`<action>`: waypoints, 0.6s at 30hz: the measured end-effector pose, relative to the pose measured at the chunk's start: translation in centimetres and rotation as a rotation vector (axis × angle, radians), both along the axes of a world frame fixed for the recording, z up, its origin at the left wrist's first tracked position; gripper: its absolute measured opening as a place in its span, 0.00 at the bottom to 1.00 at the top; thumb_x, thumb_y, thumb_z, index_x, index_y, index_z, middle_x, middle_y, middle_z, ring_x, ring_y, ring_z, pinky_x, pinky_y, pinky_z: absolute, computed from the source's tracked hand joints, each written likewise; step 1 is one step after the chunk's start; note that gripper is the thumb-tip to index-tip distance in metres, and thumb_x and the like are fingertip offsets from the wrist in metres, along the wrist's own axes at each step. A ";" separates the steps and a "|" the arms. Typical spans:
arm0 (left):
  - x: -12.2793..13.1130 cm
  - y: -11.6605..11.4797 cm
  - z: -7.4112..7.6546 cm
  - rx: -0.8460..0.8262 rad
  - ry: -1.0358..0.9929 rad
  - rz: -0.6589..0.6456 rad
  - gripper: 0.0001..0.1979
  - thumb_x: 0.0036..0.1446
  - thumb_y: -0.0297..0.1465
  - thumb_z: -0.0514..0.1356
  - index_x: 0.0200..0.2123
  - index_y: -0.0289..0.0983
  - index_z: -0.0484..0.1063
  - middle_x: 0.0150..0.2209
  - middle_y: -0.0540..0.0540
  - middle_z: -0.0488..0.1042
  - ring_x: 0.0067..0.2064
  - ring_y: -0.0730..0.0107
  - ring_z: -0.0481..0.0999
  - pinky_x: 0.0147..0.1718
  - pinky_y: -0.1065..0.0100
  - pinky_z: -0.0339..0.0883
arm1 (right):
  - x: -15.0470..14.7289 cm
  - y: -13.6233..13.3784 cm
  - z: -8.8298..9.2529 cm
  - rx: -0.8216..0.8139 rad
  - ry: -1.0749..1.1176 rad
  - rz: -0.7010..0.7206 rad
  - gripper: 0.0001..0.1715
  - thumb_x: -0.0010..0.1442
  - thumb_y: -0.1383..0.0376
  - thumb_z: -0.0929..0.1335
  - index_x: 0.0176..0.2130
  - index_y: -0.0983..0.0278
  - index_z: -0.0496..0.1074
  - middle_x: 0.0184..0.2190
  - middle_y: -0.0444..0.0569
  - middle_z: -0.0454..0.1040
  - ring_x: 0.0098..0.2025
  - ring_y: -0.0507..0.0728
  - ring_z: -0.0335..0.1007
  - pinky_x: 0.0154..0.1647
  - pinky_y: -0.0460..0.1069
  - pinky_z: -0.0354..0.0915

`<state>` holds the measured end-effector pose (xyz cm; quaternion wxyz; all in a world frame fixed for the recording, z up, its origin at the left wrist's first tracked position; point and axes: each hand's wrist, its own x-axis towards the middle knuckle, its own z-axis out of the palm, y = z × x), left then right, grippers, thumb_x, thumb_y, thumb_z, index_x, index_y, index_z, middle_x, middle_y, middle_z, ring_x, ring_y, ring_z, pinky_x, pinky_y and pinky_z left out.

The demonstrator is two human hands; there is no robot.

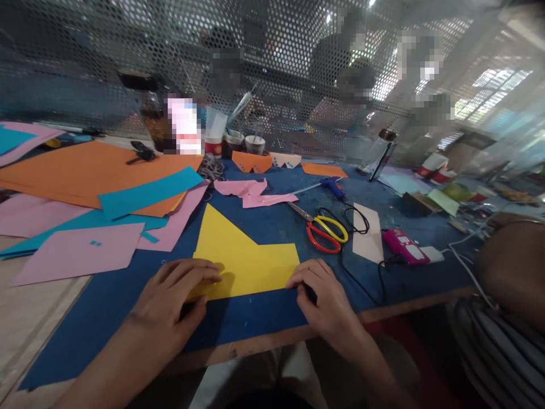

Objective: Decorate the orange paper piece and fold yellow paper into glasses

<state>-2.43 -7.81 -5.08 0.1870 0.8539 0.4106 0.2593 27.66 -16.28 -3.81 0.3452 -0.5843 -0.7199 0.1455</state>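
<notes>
A sheet of yellow paper [251, 267] lies flat on the blue tabletop in front of me, with a pointed flap at its upper left. My left hand [179, 289] grips the paper's left end, its fingers on top and its thumb near the lower edge. At the lower right corner, my right hand [317, 289] holds the sheet between curled fingers and thumb. Just beyond my right hand are scissors [326, 230] with red and yellow handles. Crumpled pink paper [255, 193] lies behind the yellow sheet.
Orange sheets [85, 170], blue strips [153, 193] and pink sheets [85, 250] overlap at left. A blue glue gun [333, 186] and its black cable lie at right, near a pale paper [367, 233] and a magenta box [404, 246]. Another person's arm [511, 261] is at far right.
</notes>
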 end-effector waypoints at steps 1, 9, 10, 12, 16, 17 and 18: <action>-0.2 0.1 -0.1 -0.011 -0.008 -0.015 0.13 0.64 0.31 0.56 0.49 0.47 0.74 0.56 0.46 0.78 0.60 0.49 0.69 0.58 0.45 0.66 | 0.0 0.0 0.0 0.000 -0.003 0.001 0.20 0.58 0.83 0.64 0.39 0.60 0.73 0.41 0.45 0.75 0.45 0.58 0.69 0.47 0.55 0.62; -2.0 1.1 -0.5 -0.069 -0.085 -0.100 0.16 0.65 0.28 0.54 0.50 0.49 0.75 0.58 0.48 0.79 0.63 0.54 0.73 0.60 0.47 0.71 | 0.1 -0.1 0.0 0.002 -0.019 0.004 0.20 0.59 0.82 0.64 0.40 0.60 0.74 0.41 0.46 0.76 0.46 0.59 0.69 0.47 0.55 0.62; -2.2 1.2 -0.4 -0.069 -0.084 -0.115 0.16 0.65 0.28 0.55 0.51 0.50 0.74 0.58 0.49 0.79 0.63 0.55 0.73 0.60 0.48 0.73 | 0.1 -0.1 -0.1 0.002 -0.018 0.002 0.20 0.59 0.82 0.64 0.40 0.60 0.74 0.41 0.46 0.76 0.46 0.59 0.69 0.47 0.55 0.62; -2.7 1.4 -0.2 -0.082 -0.080 -0.124 0.18 0.65 0.29 0.55 0.54 0.52 0.74 0.60 0.50 0.78 0.63 0.56 0.75 0.60 0.50 0.74 | 0.1 0.0 -0.1 -0.002 -0.017 -0.001 0.20 0.58 0.82 0.64 0.39 0.60 0.74 0.41 0.46 0.76 0.46 0.59 0.69 0.47 0.55 0.62; -3.3 1.6 0.4 -0.135 -0.061 -0.136 0.20 0.66 0.30 0.53 0.56 0.53 0.73 0.60 0.49 0.77 0.61 0.56 0.77 0.58 0.49 0.76 | 0.0 0.0 -0.2 0.009 -0.024 -0.010 0.20 0.58 0.82 0.64 0.39 0.60 0.73 0.41 0.46 0.76 0.45 0.59 0.69 0.47 0.55 0.63; -3.4 1.5 0.6 -0.142 -0.057 -0.143 0.20 0.65 0.29 0.53 0.56 0.53 0.74 0.61 0.49 0.77 0.61 0.56 0.77 0.59 0.49 0.76 | 0.1 0.1 -0.2 0.013 -0.022 -0.009 0.20 0.58 0.82 0.64 0.39 0.60 0.73 0.41 0.46 0.76 0.45 0.59 0.70 0.47 0.55 0.62; -3.4 1.5 0.6 -0.148 -0.059 -0.138 0.20 0.65 0.29 0.53 0.56 0.54 0.74 0.61 0.49 0.77 0.62 0.56 0.77 0.59 0.49 0.75 | 0.1 0.1 -0.2 0.016 -0.019 -0.008 0.20 0.58 0.82 0.64 0.39 0.60 0.73 0.41 0.46 0.76 0.45 0.59 0.70 0.47 0.55 0.62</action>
